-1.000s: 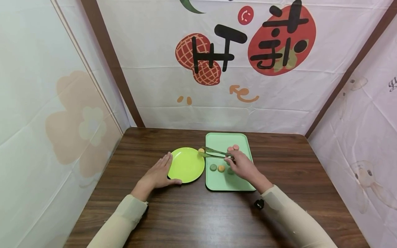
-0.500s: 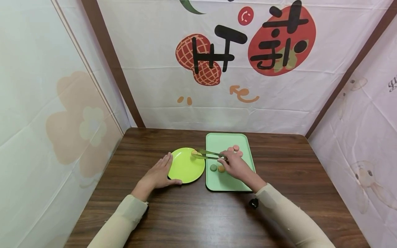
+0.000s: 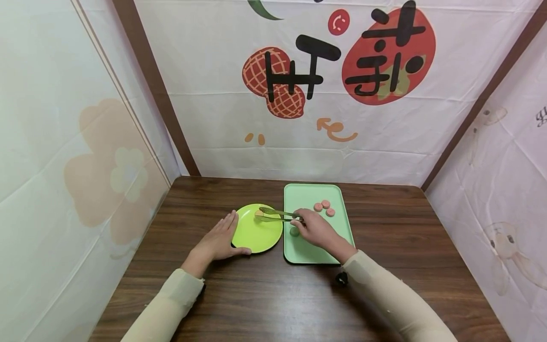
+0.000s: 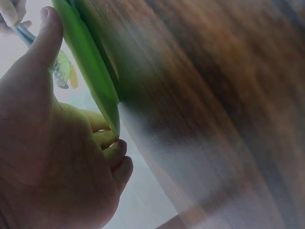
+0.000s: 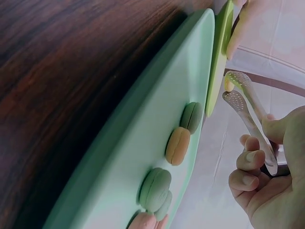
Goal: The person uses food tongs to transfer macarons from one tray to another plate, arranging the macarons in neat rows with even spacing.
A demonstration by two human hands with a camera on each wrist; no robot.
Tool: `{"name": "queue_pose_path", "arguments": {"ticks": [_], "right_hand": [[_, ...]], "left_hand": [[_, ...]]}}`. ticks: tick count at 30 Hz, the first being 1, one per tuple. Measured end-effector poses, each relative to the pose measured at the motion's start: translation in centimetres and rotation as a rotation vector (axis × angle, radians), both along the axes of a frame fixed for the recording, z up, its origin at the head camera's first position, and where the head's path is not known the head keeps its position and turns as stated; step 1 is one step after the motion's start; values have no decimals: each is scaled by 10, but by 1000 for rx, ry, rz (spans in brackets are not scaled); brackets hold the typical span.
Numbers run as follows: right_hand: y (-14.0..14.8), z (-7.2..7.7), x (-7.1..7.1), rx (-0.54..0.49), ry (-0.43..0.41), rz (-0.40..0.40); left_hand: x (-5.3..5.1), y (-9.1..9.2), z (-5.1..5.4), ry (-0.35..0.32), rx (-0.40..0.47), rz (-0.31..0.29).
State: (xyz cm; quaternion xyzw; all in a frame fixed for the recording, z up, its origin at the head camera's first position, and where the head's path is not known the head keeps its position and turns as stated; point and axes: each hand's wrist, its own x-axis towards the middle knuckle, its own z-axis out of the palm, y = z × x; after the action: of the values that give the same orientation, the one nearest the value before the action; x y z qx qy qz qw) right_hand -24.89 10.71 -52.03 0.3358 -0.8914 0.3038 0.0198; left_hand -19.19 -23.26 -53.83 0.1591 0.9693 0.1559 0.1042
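Observation:
My left hand (image 3: pixel 219 237) rests at the left rim of a lime-green round plate (image 3: pixel 256 237), fingers straight and thumb spread along the edge. In the left wrist view, my left palm (image 4: pixel 62 162) faces the plate rim (image 4: pixel 88 57). My right hand (image 3: pixel 315 229) grips metal tongs (image 3: pixel 279 213) that reach left over the plate. A yellow macaron (image 3: pixel 259 213) is at the perforated tong tips; the right wrist view shows the macaron (image 5: pixel 228 85) between them. Whether it touches the plate is unclear. Beneath my right hand lies a mint-green tray (image 3: pixel 305 251) with macarons.
Pink macarons (image 3: pixel 326 204) and a green macaron (image 3: pixel 294 231) sit on the tray; the right wrist view also shows an orange macaron (image 5: pixel 177 145) between green ones. Plate and tray stand side by side on a dark wooden table (image 3: pixel 256 294), with printed cloth walls (image 3: pixel 205 118) around.
My right hand has moved left with the tongs, carrying the yellow macaron from the plate's right edge to above its upper middle. My left hand has stayed at the rim.

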Motion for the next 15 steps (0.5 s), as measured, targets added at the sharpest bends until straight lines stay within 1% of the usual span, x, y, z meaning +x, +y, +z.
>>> {"name": "queue_pose_path", "arguments": {"ticks": [7,15], "right_hand": [[-11,2,0,16,2,11],[-23,-3,-5,77,47,9]], "left_hand": [[0,0,0,5,-10,-6],[0,0,0,18,-17,-14]]}}
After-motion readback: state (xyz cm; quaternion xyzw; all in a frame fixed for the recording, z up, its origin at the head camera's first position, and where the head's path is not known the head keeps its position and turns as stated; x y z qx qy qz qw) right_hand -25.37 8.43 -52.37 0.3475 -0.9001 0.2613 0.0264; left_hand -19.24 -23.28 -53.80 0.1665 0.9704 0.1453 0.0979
